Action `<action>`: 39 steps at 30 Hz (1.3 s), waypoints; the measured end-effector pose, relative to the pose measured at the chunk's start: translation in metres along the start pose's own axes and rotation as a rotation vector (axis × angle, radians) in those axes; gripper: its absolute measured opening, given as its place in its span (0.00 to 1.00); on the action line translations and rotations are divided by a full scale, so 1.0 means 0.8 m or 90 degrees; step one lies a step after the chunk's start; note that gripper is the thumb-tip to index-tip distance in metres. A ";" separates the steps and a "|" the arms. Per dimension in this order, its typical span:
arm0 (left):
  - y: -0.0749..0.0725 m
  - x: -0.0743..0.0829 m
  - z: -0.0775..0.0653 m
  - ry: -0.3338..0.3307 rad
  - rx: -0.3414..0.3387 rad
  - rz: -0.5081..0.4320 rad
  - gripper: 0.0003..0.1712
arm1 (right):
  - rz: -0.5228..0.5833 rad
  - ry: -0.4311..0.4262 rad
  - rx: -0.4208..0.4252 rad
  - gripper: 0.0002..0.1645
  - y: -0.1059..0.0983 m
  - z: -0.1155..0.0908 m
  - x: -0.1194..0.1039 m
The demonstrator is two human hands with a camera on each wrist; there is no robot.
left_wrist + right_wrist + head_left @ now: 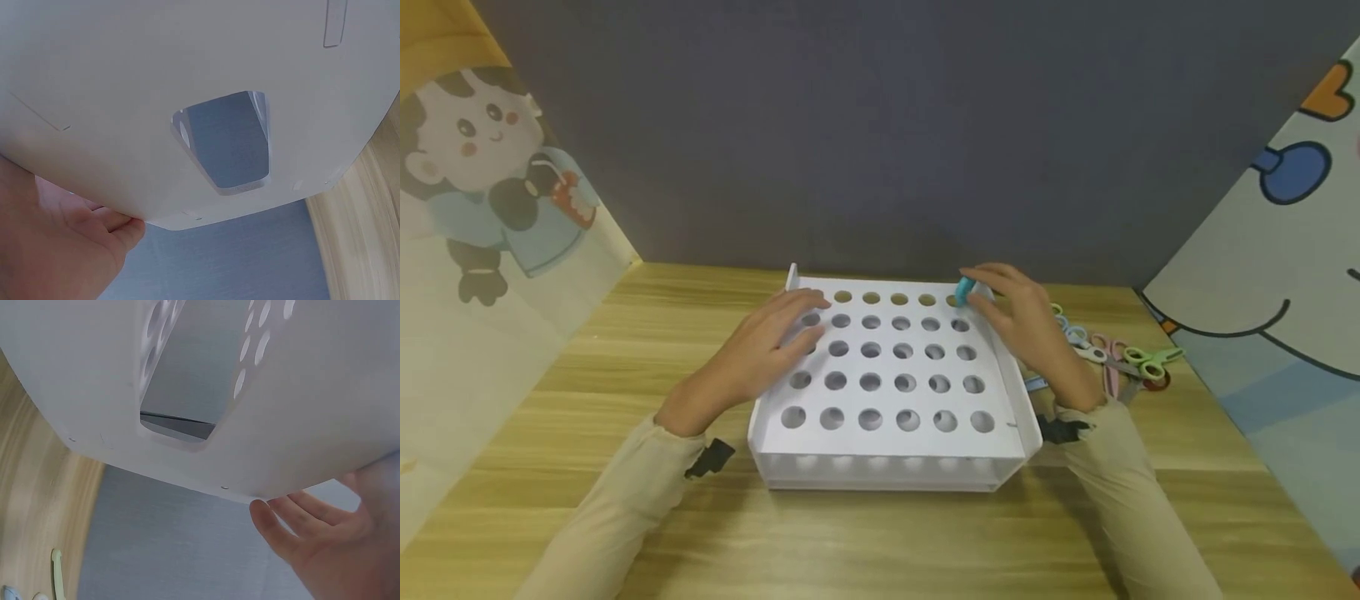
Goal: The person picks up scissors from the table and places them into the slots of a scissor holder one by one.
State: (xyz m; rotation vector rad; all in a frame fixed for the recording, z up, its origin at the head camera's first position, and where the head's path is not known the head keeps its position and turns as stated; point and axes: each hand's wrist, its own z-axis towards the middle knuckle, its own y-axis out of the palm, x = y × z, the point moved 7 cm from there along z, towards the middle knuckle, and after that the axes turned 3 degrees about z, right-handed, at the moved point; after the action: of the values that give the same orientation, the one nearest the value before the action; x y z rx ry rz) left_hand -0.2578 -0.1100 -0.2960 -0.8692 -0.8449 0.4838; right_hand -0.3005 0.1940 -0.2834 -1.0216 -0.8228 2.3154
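A white rack (887, 367) with rows of round holes in its top stands before me. My left hand (767, 346) rests on the rack's left rear edge, its fingers extended over the top. At the back right corner, my right hand (1018, 312) pinches a pair of scissors by its teal handle (964, 291). This handle is at the last hole of the back row; the blades are hidden. In the left wrist view, the left hand (69, 237) lies at the edge of a side panel (112, 144). The right hand (337, 537) shows beside the opposite panel (300, 425).
Several scissors with green (1152, 363), pink and blue handles lie piled on the wooden table (880, 542) to the right of the rack. A dark grey panel (880, 133) rises behind the table, with cartoon-printed walls (497, 167) at the sides.
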 end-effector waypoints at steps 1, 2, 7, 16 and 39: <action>0.000 -0.001 0.000 0.001 0.001 0.000 0.23 | -0.001 0.004 -0.007 0.21 0.001 0.000 0.001; 0.000 -0.001 0.000 0.002 0.002 0.000 0.23 | -0.002 0.008 -0.015 0.22 0.002 0.000 0.002; 0.001 -0.002 0.001 0.002 0.000 0.001 0.23 | -0.004 0.025 -0.041 0.24 0.005 0.001 0.004; 0.003 -0.003 0.002 0.003 -0.012 -0.005 0.23 | -0.051 0.009 -0.030 0.22 0.000 0.001 -0.003; 0.005 -0.006 0.002 -0.004 -0.025 -0.016 0.22 | -0.070 0.023 0.021 0.11 -0.002 0.016 -0.007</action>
State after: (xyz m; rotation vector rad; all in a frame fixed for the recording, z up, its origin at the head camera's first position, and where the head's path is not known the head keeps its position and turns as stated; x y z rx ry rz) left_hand -0.2621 -0.1105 -0.3012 -0.8931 -0.8729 0.4501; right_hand -0.3064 0.1872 -0.2727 -0.9756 -0.8029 2.2050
